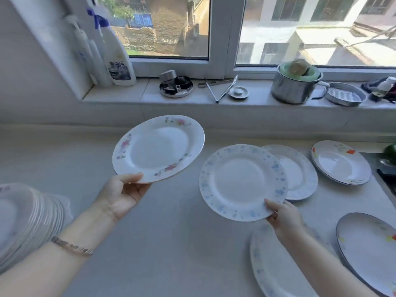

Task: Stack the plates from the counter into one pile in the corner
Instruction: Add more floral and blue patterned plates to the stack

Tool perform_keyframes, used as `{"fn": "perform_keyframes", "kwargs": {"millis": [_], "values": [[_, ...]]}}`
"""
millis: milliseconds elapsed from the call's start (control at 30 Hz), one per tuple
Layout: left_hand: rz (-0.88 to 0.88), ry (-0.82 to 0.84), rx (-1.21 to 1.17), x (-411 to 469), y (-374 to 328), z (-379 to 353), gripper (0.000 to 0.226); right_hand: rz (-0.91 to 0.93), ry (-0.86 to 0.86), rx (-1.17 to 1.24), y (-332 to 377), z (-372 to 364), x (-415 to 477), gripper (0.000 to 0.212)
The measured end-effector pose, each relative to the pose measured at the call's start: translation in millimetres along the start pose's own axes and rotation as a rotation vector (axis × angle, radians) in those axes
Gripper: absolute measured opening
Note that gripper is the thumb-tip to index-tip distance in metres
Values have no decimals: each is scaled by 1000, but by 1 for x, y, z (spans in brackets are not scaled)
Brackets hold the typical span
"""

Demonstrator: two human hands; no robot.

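Note:
My left hand (122, 194) grips the near rim of a white plate with pink flowers (158, 147), held tilted above the counter. My right hand (282, 219) holds the near edge of a white plate with blue speckles (240, 181), also lifted. A tall pile of plates (23, 219) stands at the left edge. On the counter lie another blue-speckled plate (300, 170) behind the lifted one, an orange-flowered plate (340, 161) at the far right, a dark-rimmed plate (370, 249) at the near right, and a blue-patterned plate (276, 269) under my right forearm.
The grey counter (171, 243) runs to a tiled window sill (120, 94) with spray bottles (116, 54), a metal pot (295, 86) with sponges, tongs (222, 88), a metal soap dish (345, 95). A dark stove edge (387, 176) lies at the far right.

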State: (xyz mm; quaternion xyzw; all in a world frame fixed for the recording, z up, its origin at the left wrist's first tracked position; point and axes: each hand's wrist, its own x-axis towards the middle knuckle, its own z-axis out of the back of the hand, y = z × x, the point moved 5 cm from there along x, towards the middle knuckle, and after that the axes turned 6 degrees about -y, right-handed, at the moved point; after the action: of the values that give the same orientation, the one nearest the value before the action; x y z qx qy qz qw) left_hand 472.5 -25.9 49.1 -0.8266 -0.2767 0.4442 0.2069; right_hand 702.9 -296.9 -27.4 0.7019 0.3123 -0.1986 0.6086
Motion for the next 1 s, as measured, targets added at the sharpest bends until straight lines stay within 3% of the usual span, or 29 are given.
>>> {"fn": "perform_keyframes", "kwargs": {"millis": [233, 467, 700, 1000], "values": [[-234, -89, -134, -29, -126, 118, 33, -14, 318, -131, -52, -133, -69, 13], [-388, -189, -156, -62, -236, 265, 38, -19, 483, -245, -137, -259, -152, 12], [-381, -284, -253, -80, -272, 362, 34, -32, 529, -437, -212, -342, -206, 9], [-342, -325, -326, -76, -276, 422, 34, -3, 550, -582, -254, -373, -227, 9]]}}
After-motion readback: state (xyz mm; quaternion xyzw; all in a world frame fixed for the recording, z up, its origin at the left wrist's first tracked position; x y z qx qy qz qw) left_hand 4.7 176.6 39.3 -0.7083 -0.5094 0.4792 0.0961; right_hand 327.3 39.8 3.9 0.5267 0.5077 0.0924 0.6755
